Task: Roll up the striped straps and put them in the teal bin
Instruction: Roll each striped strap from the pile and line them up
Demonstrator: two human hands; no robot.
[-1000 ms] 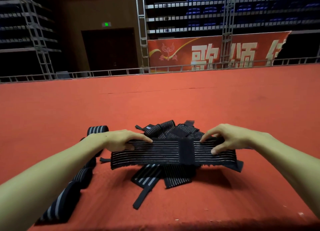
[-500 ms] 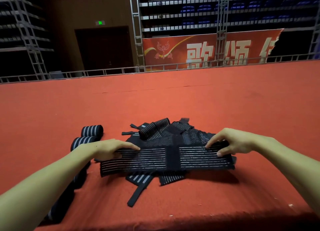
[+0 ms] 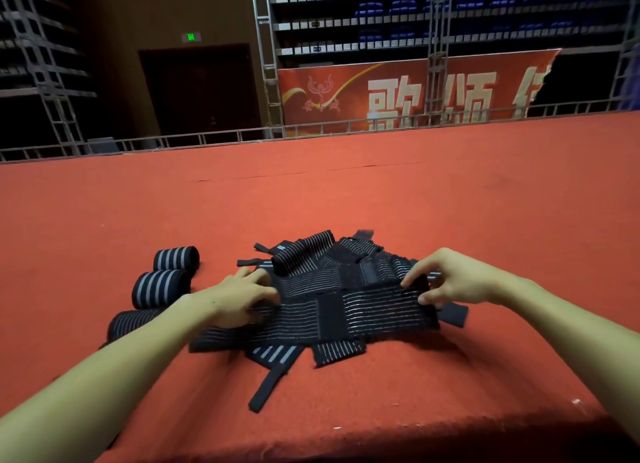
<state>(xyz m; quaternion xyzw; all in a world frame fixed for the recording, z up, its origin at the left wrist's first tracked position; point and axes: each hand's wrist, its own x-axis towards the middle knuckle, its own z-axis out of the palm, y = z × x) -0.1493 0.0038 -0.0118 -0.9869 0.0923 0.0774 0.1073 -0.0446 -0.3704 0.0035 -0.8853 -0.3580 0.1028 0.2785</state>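
Note:
A black striped strap [image 3: 346, 315] lies stretched flat across a loose pile of striped straps [image 3: 329, 265] on the red carpet. My left hand [image 3: 242, 296] rests on the strap's left end, with its fingers spread over it and reaching onto the pile. At the right end, my right hand [image 3: 453, 279] pinches the strap between thumb and fingers and lifts that end slightly. Three rolled straps [image 3: 161, 287] lie in a row to the left of the pile. The teal bin is not in view.
The red carpeted platform [image 3: 381, 199] stretches far ahead, and its front edge [image 3: 346, 431] is close to me. A metal railing [image 3: 311, 130], scaffold towers and a red banner [image 3: 398, 91] stand beyond the far edge.
The view has shifted, so the pile sits further right. My left hand slid further onto the strap's left end. My right hand has raised the right end a little.

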